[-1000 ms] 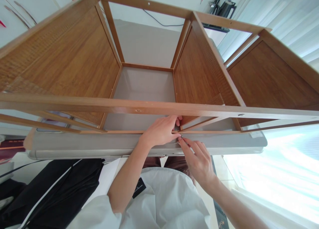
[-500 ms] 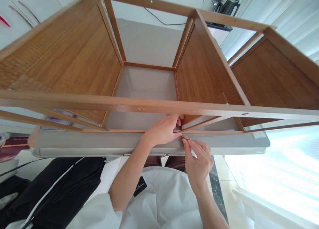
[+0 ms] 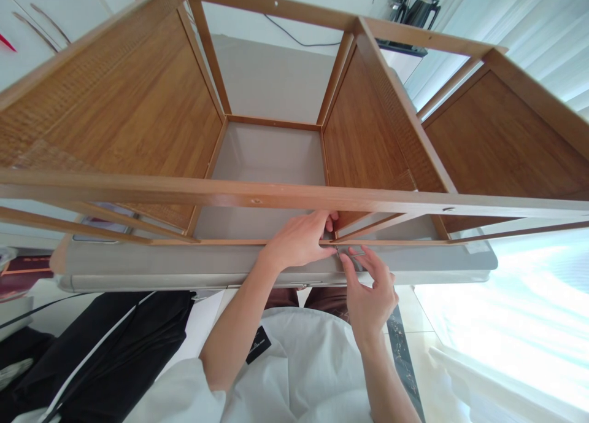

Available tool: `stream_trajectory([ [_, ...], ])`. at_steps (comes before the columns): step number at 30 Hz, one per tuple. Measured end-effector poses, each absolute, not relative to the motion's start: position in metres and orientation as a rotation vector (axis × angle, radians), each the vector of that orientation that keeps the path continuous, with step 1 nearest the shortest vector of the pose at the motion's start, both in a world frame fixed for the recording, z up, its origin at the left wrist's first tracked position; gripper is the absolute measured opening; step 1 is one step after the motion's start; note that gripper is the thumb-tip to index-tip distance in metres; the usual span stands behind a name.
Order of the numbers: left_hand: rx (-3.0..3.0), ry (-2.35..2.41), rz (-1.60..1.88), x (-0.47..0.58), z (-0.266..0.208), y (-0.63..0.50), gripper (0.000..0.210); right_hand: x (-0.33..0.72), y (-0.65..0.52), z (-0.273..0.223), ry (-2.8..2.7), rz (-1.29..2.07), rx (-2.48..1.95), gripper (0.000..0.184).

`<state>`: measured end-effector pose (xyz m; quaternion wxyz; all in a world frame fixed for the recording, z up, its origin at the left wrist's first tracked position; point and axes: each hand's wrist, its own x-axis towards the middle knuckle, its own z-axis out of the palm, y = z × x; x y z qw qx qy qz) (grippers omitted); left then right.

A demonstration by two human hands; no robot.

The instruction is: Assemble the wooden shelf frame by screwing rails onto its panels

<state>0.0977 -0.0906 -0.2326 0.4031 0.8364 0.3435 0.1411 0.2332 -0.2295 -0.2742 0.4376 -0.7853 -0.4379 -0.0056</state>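
Note:
A wooden frame [image 3: 294, 193] with panelled dividers stands on a grey surface [image 3: 161, 260] in front of me. My left hand [image 3: 299, 239] grips its lower front rail [image 3: 239, 242] near the middle divider [image 3: 363, 122], fingertips behind the rail and thumb in front. Just right of that thumb, a thin metal hex key [image 3: 356, 254] points at the rail. My right hand [image 3: 370, 288] has its thumb and fingers loosely around the key, spread a little apart. The key's short end is at the rail; whether it sits in a screw is too small to tell.
The side panel [image 3: 138, 97] rises at the left and another panel [image 3: 510, 134] at the right. A black kettle [image 3: 421, 10] is at the back right. Black cloth [image 3: 115, 343] lies at lower left. White curtains [image 3: 519, 54] hang on the right.
My right hand's fingers have opened from a tight pinch and shifted slightly right along the hex key, showing more of its long arm. My left hand stays on the rail.

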Motion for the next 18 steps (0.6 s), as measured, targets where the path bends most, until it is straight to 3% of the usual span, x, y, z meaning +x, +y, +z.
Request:
stream_trajectory([
  [5, 2.112, 0.889, 0.347, 0.098, -0.234, -0.09, 0.044, 0.246, -0.233, -0.276, -1.185, -0.137, -1.936, 0.023],
  [18, 2.105, 0.878, 0.343, 0.097, -0.231, -0.09, 0.043, 0.257, -0.242, -0.27, -1.269, -0.006, -1.903, 0.019],
])
